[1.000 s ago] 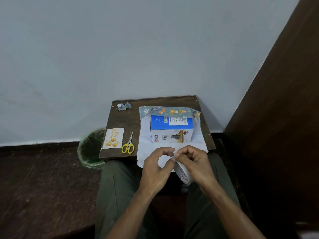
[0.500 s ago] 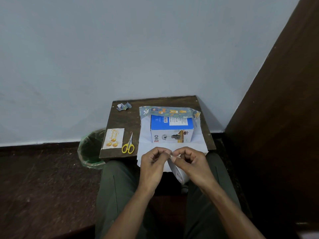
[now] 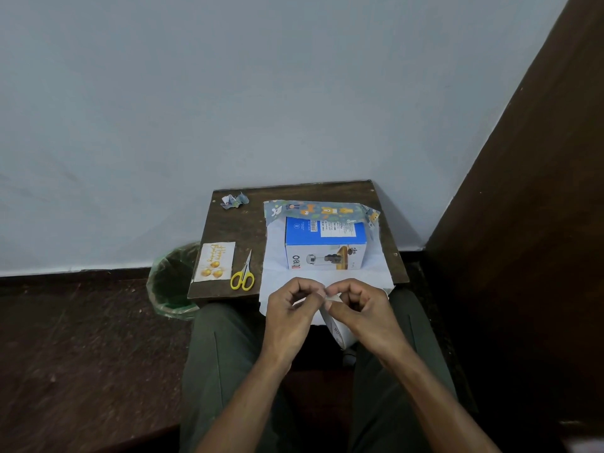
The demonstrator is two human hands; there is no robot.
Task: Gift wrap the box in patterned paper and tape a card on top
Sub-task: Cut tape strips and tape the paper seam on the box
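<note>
A blue and white box [image 3: 325,243] stands on a sheet of patterned wrapping paper [image 3: 277,256] that lies white side up, its far edge curled to show bears. The sheet hangs over the near edge of a small dark wooden table [image 3: 235,223]. A birthday card [image 3: 214,261] with gold balloons lies at the table's left. Just in front of the table, above my lap, my right hand [image 3: 362,313] holds a white tape roll [image 3: 336,331]. My left hand [image 3: 292,310] pinches at the roll's top, fingertips meeting those of the right.
Yellow-handled scissors [image 3: 243,273] lie between card and paper. A crumpled paper scrap [image 3: 233,201] sits at the table's far left corner. A green-lined bin [image 3: 173,282] stands on the floor left of the table. A wall is behind, a brown panel at the right.
Both hands have lifted slightly toward the table's near edge, and the tape roll has turned a little in my right hand. Box, paper, card and scissors have not moved.
</note>
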